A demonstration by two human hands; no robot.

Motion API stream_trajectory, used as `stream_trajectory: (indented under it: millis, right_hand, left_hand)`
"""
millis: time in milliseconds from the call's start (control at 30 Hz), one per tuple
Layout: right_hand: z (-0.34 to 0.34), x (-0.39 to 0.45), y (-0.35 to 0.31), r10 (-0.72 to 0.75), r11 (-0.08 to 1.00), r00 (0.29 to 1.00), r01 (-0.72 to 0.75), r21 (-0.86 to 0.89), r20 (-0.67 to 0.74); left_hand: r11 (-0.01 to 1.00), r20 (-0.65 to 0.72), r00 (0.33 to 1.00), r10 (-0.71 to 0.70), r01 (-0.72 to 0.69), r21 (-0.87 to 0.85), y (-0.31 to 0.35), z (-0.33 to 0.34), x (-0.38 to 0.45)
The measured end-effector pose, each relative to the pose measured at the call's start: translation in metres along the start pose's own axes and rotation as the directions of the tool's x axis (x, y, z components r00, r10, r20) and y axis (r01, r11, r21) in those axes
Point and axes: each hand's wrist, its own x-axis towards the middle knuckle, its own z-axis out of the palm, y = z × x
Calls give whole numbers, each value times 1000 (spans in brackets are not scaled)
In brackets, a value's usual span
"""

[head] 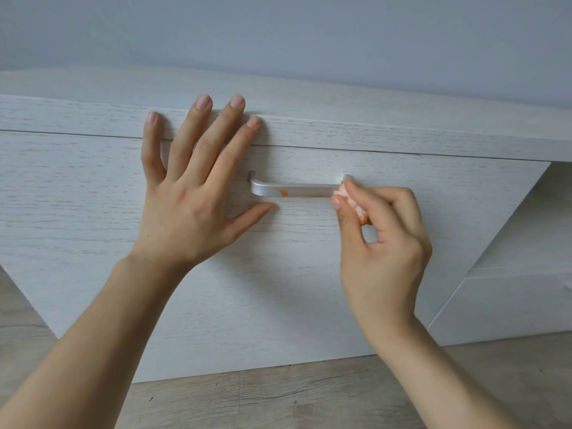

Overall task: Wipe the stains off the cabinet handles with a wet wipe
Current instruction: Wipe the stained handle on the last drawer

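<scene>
Wood-grain cabinet (309,274): pale whitewashed front, filling most of the view; its top slab runs above both hands.

Floor (278,397): grey-brown planks below the cabinet and under both forearms.

Left hand (188,193): released, fingers straight and spread, palm flat against the cabinet front; its fingertips reach up over the edge of the top slab, and the thumb points toward the handle's left end.

Right hand (383,236): clenched as a pinch, thumb and forefinger grasping the wet wipe; this grip sits at the handle's right end.

Handle (294,191): brushed silver bar, level, between the two hands, left of the right-hand grip and touching it.

Wet wipe (351,201): small wad, tinted orange, inside the right-hand grip, pressed to the handle's right end.

Stain (282,192): orange smear on the bar, left of the grip, nearer the left hand's thumb.

Step in hand: wiping the bar; the right part looks clean, the smear is not yet removed.

Next move: likely a firm stroke of the wipe leftward over the smear, the left hand bracing the front.

Writing: no brand, label or text visible anywhere.
</scene>
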Motion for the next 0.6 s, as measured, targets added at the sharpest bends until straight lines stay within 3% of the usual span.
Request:
stream_trajectory:
  millis: [167, 333, 467, 600]
  right_hand:
    - [0, 2, -2, 60, 998, 998, -61, 30, 6]
    - [-1, 0, -3, 49, 999, 999, -49, 15, 11]
    - [2, 1, -4, -41, 999, 998, 41, -6, 38]
    - [3, 3, -5, 3, 1000, 1000, -4, 8, 25]
  left_hand:
    - [1000, -8, 1000, -5, 5, -1, 2, 1, 0]
    - [1000, -5, 1000, -6, 6, -8, 2, 0, 0]
    - [1000, -6, 1000, -9, 9, -9, 3, 0, 0]
    - [1000, -3, 1000, -15, 15, -10, 3, 0, 0]
